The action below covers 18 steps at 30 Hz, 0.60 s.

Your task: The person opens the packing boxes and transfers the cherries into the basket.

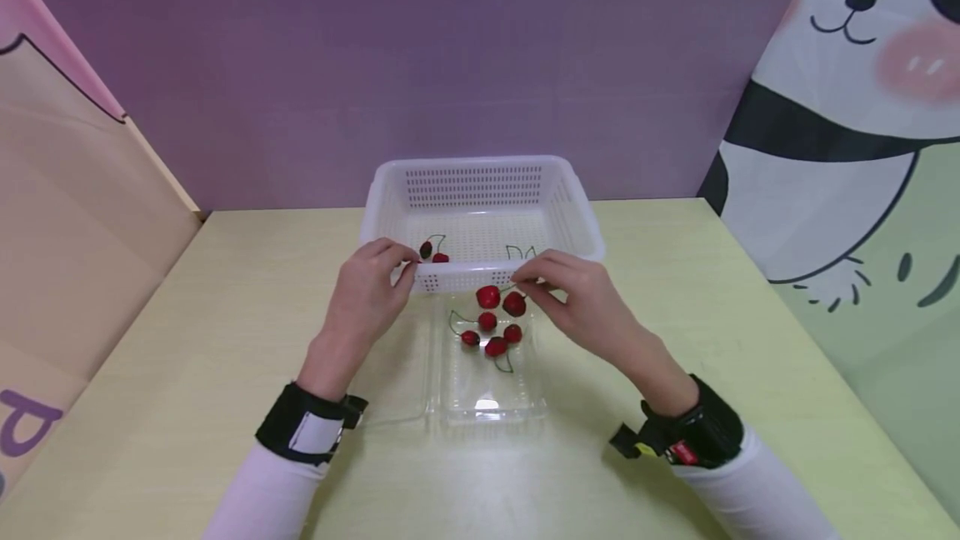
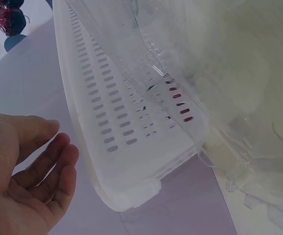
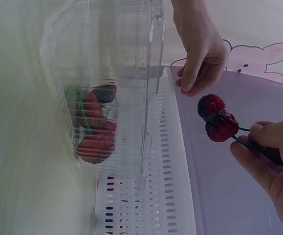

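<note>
My right hand (image 1: 573, 294) pinches the thin green stems of a pair of artificial red cherries (image 3: 222, 122) between thumb and fingers. The pair hangs over the far end of a clear plastic clamshell box (image 1: 487, 402), where more cherries (image 1: 496, 347) lie inside. Above the near left rim of a white perforated basket (image 1: 480, 163) is my left hand (image 1: 371, 286), its fingers loosely bent. Nothing shows between those fingers in the left wrist view, where the hand (image 2: 31, 171) is beside the basket wall. Inside the basket, a dark cherry (image 1: 426, 250) and red ones lie near the front wall, partly hidden.
The box's clear lid (image 1: 393, 382) lies folded out to the left on the pale wooden table (image 1: 262, 298). Behind the basket rises a purple partition (image 1: 360, 65). Printed panels stand on both sides, with a panda (image 1: 832, 90) on the right one.
</note>
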Tool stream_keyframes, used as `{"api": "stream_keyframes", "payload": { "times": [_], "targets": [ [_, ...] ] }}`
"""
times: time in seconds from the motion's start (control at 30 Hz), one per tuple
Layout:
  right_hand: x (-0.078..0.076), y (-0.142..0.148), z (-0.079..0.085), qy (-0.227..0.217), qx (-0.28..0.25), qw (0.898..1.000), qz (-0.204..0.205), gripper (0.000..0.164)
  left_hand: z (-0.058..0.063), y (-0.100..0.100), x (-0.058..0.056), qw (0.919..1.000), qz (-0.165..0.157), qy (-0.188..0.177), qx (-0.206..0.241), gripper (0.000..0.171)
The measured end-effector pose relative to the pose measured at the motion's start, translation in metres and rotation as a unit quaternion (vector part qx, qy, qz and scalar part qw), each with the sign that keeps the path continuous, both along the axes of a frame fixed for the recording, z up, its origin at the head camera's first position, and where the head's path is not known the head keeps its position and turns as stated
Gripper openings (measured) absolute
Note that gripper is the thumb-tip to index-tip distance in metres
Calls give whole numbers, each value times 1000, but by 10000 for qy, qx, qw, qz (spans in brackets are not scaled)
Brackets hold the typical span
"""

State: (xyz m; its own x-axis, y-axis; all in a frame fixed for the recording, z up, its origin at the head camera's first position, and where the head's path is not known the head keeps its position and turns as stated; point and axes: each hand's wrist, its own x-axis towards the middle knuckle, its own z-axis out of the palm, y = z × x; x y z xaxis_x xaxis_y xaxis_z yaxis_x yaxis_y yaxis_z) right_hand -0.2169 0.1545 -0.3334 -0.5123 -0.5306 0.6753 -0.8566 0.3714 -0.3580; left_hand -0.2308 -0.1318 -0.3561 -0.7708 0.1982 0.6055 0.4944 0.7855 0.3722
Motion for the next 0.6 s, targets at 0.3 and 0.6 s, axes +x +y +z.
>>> {"api": "stream_keyframes", "payload": {
  "times": [0.3,0.6],
  "targets": [
    [-6,6,0,18,-59,9994,-339,24,5,3,4,9998,-144,106,-45,8],
    [-12,11,-1,-8,-282,9971,-709,21,6,7,7,9996,-294,18,-53,11]
  ]
}}
